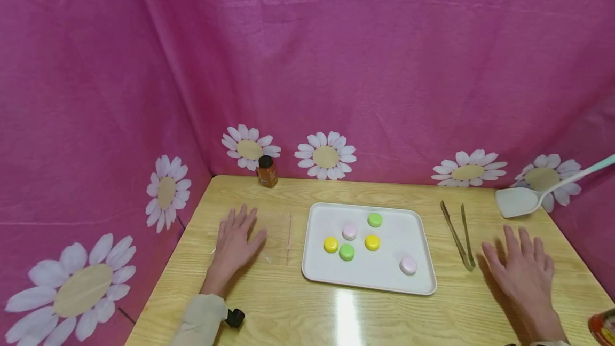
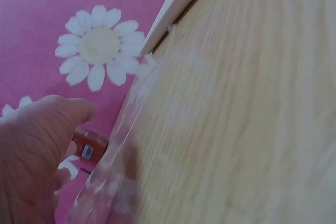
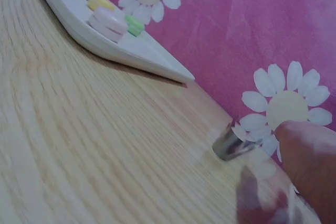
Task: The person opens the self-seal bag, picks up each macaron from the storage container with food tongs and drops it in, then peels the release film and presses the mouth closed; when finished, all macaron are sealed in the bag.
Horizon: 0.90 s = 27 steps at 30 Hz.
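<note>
My left hand [image 1: 237, 243], fingers spread, is over or on the left part of a clear plastic bag [image 1: 277, 239]; whether it touches the bag I cannot tell. To the bag's right is a white rectangular tray [image 1: 312, 271] with several macarons: yellow [image 1: 331, 244], green [image 1: 347, 252] and pale pink [image 1: 408, 266]. My right hand [image 1: 525, 271] holds nothing, its fingers extended above the wood at the right. Metal tongs [image 1: 456, 236] lie just left of it, arms apart. In the right wrist view the tongs [image 3: 227, 145] show end-on, near the thumb.
A brown jar with a black lid [image 1: 267, 171] stands at the back left. At the back right a white spatula [image 1: 521, 202] with a pale green handle leans outward. A red container [image 1: 602, 327] is cut off at the right edge. Pink cloth walls border the table [image 1: 278, 314].
</note>
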Each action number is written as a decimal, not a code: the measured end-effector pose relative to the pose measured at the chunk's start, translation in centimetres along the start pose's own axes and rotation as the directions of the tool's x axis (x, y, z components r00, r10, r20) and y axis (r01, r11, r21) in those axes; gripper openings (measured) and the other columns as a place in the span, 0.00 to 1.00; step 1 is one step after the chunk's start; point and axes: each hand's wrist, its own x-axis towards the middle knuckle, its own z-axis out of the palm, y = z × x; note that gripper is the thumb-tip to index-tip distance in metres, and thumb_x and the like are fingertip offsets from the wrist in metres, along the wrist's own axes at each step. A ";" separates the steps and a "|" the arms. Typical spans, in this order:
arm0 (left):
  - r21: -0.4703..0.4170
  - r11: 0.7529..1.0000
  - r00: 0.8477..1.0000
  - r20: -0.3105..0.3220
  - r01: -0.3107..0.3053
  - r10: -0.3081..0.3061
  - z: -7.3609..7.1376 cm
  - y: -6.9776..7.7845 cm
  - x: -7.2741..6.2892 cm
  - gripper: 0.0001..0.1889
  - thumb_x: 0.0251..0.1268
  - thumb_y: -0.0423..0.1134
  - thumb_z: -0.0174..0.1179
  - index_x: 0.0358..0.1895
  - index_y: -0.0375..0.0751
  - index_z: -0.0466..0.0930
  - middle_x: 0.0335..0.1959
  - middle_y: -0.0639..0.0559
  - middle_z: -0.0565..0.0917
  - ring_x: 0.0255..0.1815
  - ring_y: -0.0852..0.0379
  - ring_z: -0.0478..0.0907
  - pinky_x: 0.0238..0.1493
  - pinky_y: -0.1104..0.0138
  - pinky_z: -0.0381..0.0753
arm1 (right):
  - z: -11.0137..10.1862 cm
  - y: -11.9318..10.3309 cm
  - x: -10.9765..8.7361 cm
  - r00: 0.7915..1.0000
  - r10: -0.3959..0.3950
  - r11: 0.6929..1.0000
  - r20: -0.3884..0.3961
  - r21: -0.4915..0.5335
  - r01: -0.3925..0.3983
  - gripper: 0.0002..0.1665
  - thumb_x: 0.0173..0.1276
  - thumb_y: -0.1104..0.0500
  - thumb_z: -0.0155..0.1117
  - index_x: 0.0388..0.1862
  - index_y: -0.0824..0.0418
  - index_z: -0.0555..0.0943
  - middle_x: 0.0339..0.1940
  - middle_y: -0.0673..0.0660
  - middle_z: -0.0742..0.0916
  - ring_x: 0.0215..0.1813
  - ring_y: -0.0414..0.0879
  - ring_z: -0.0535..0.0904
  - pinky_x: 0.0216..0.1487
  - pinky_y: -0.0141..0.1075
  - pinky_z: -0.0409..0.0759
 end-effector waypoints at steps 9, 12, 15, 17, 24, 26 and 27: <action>-0.036 0.998 0.987 0.153 -0.043 0.048 0.6 1.2 -0.7 0.40 0.74 0.64 0.57 0.81 0.47 0.64 0.84 0.40 0.56 0.86 0.34 0.43 0.80 0.35 0.41 | 0.7 -1.6 0.8 1.000 -0.021 0.998 -0.015 0.061 0.022 0.48 0.82 0.37 0.46 0.85 0.64 0.48 0.82 0.77 0.53 0.80 0.81 0.41 0.66 0.81 0.45; -0.021 0.999 0.983 0.178 -0.045 0.048 0.9 1.3 -0.9 0.40 0.73 0.65 0.57 0.80 0.47 0.65 0.84 0.40 0.57 0.86 0.34 0.44 0.81 0.36 0.41 | 0.9 -2.1 1.0 0.999 -0.022 0.995 -0.023 0.095 0.024 0.47 0.82 0.38 0.47 0.85 0.66 0.49 0.81 0.79 0.55 0.79 0.82 0.46 0.65 0.81 0.48; -0.011 0.999 0.980 0.194 -0.034 0.035 1.1 1.2 -1.0 0.41 0.72 0.66 0.57 0.80 0.47 0.65 0.85 0.41 0.56 0.86 0.36 0.43 0.81 0.38 0.39 | 1.0 -2.8 1.2 0.999 -0.024 0.992 -0.029 0.120 0.028 0.47 0.82 0.39 0.48 0.84 0.68 0.51 0.79 0.81 0.58 0.76 0.83 0.52 0.62 0.81 0.52; -0.009 1.000 0.980 0.199 -0.027 0.029 1.2 1.2 -1.1 0.41 0.72 0.66 0.57 0.81 0.48 0.65 0.85 0.42 0.55 0.86 0.37 0.42 0.82 0.39 0.38 | 1.0 -3.2 1.4 0.999 -0.025 0.991 -0.031 0.130 0.029 0.47 0.82 0.39 0.49 0.83 0.70 0.51 0.78 0.82 0.59 0.74 0.83 0.54 0.62 0.80 0.54; -0.019 0.998 0.986 0.157 -0.053 0.055 1.6 1.3 -0.9 0.38 0.73 0.63 0.59 0.79 0.47 0.69 0.83 0.40 0.60 0.85 0.36 0.48 0.81 0.38 0.43 | 1.0 -4.3 2.1 1.000 -0.013 0.989 0.007 0.147 0.011 0.50 0.82 0.38 0.49 0.82 0.74 0.50 0.75 0.84 0.63 0.70 0.85 0.59 0.61 0.78 0.57; -0.008 0.999 0.987 0.151 -0.054 0.055 1.7 1.4 -0.8 0.37 0.73 0.63 0.59 0.78 0.47 0.69 0.83 0.41 0.61 0.85 0.36 0.50 0.81 0.39 0.44 | 1.1 -4.5 2.3 0.999 0.001 0.989 0.033 0.147 -0.006 0.51 0.82 0.37 0.49 0.82 0.74 0.49 0.74 0.85 0.63 0.69 0.85 0.59 0.61 0.78 0.58; -0.004 0.998 0.988 0.147 -0.055 0.055 1.7 1.4 -0.8 0.37 0.73 0.63 0.59 0.78 0.47 0.69 0.82 0.41 0.61 0.85 0.36 0.50 0.81 0.39 0.45 | 1.2 -4.6 2.4 0.999 0.008 0.989 0.044 0.145 -0.015 0.52 0.82 0.36 0.49 0.82 0.75 0.49 0.73 0.86 0.63 0.69 0.85 0.59 0.61 0.78 0.59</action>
